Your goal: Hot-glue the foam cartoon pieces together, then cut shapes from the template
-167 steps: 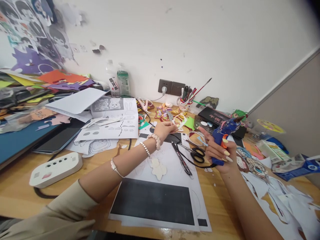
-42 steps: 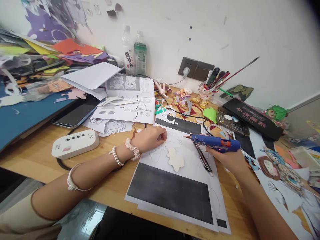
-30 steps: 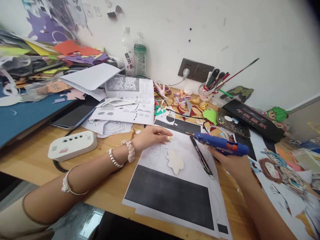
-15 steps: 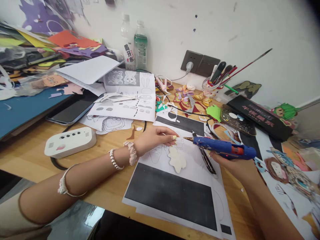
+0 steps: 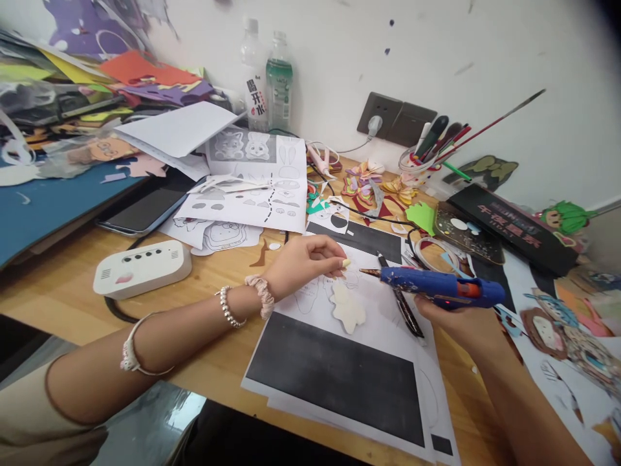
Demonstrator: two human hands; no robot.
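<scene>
My right hand (image 5: 439,317) is wrapped round a blue hot glue gun (image 5: 436,286), a small red light glowing on its side. The glue gun's nozzle points left, a short gap from the fingertips of my left hand (image 5: 315,262). Thumb and fingers of that hand are pinched together; whatever sits between them is too small to make out. Just below the fingertips, a cream-white cutout (image 5: 348,309) with a wavy edge lies on a printed sheet (image 5: 305,304) with line drawings. A black pen (image 5: 405,307) rests on the sheet under the glue gun.
A white power strip (image 5: 141,268) stands at the left, with a phone (image 5: 148,204) behind it. Printed papers (image 5: 286,220), two bottles (image 5: 279,84) and piled coloured foam scraps (image 5: 150,71) fill the back left. A pen holder (image 5: 420,165) and black box (image 5: 514,226) are back right.
The view has shifted slightly, so everything sits a little to the right. My left fingers have curled closer together near the nozzle; the glue gun stays in my right hand.
</scene>
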